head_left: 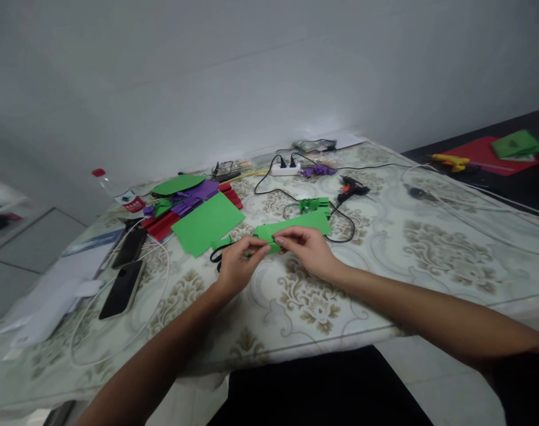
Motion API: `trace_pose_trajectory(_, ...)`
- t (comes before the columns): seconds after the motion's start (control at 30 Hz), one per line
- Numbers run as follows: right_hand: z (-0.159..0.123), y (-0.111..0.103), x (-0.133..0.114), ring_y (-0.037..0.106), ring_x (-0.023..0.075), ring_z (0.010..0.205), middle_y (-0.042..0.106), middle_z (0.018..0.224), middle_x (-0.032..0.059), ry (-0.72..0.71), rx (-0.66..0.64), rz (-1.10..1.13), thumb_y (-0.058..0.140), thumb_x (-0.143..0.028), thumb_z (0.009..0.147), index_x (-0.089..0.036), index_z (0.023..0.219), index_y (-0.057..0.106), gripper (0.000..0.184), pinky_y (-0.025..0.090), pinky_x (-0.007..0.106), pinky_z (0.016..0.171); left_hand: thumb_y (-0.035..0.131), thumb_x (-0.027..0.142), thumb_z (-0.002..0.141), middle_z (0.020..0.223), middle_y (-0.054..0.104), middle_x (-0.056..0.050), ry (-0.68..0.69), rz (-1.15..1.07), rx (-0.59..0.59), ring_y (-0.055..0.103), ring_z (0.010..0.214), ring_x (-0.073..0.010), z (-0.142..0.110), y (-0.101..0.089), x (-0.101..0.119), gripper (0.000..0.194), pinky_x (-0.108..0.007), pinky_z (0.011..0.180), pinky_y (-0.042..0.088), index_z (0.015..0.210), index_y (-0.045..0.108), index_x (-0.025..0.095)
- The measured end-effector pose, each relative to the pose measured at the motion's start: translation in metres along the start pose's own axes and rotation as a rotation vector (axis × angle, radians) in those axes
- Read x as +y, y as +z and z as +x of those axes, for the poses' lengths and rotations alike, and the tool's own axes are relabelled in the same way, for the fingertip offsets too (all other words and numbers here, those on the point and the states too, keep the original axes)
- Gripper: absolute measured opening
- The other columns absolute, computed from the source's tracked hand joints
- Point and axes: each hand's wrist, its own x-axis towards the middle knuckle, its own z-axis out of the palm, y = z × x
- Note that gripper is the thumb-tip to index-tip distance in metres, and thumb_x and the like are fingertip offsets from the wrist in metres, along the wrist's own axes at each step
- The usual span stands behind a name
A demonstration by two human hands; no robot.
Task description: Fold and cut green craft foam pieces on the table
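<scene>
My left hand [241,261] and my right hand [308,251] meet above the table's middle, fingertips pinched nearly together. Between them is a small green paper piece [271,242]; whether a thin stick lies in it too, I cannot tell. Just behind the fingers lies a long green paper strip [313,223], partly covered by my right hand. Black-handled scissors [216,254] rest beside my left hand, their blades hidden. Farther back is a bunch of cut green paper [314,205]. Green sheets [209,223] lie to the left of the hands.
A black glue gun [352,188] and a white power strip [286,170] with black cables stand behind. At left are purple paper [187,204], red paper [160,226], a bottle [129,201] and a phone [122,290]. A yellow glue gun [451,161] lies at far right.
</scene>
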Motion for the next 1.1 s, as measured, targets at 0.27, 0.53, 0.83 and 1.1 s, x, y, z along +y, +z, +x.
trace_pose_trajectory(0.27,-0.0019,-0.0011,0.0009,0.063,0.0160,0.066,0.073,0.076,0.0038,-0.069,0.014,-0.096,0.076,-0.043,0.079,-0.018,0.089,0.077,0.027,0.052,0.029,0.065,0.074,0.034,0.084,0.078,0.074,-0.003,-0.081,-0.116,-0.034,0.072,0.067,-0.0147,0.0002,0.0003,-0.0004,0.017,-0.025,0.064,0.061,0.089,0.070,0.018)
trace_pose_trajectory(0.53,-0.0028,-0.0004,-0.0003,0.060,0.0161,0.065,0.069,0.071,0.0026,-0.084,0.021,-0.138,0.074,-0.039,0.081,-0.017,0.088,0.076,0.023,0.049,0.028,0.063,0.074,0.033,0.084,0.076,0.074,-0.003,-0.080,-0.120,-0.036,0.071,0.066,-0.0141,0.0005,0.0005,0.0022,0.016,-0.025,0.063,0.060,0.087,0.070,0.018)
trace_pose_trajectory(0.83,-0.0032,0.0008,0.0006,0.063,0.0170,0.070,0.072,0.077,0.0036,-0.089,0.025,-0.123,0.075,-0.044,0.080,-0.018,0.088,0.076,0.026,0.051,0.029,0.067,0.074,0.033,0.083,0.075,0.072,-0.002,-0.101,-0.163,-0.033,0.070,0.065,-0.0132,0.0004,0.0006,0.0025,0.016,-0.024,0.063,0.060,0.087,0.070,0.018)
trace_pose_trajectory(1.1,-0.0044,0.0023,0.0005,0.070,0.0186,0.081,0.075,0.086,0.0054,-0.030,-0.051,0.001,0.085,-0.041,0.070,-0.018,0.095,0.073,0.036,0.056,0.032,0.079,0.074,0.034,0.084,0.075,0.071,-0.002,-0.123,-0.209,-0.018,0.070,0.065,-0.0130,0.0001,0.0016,0.0011,0.019,-0.024,0.063,0.060,0.088,0.068,0.017)
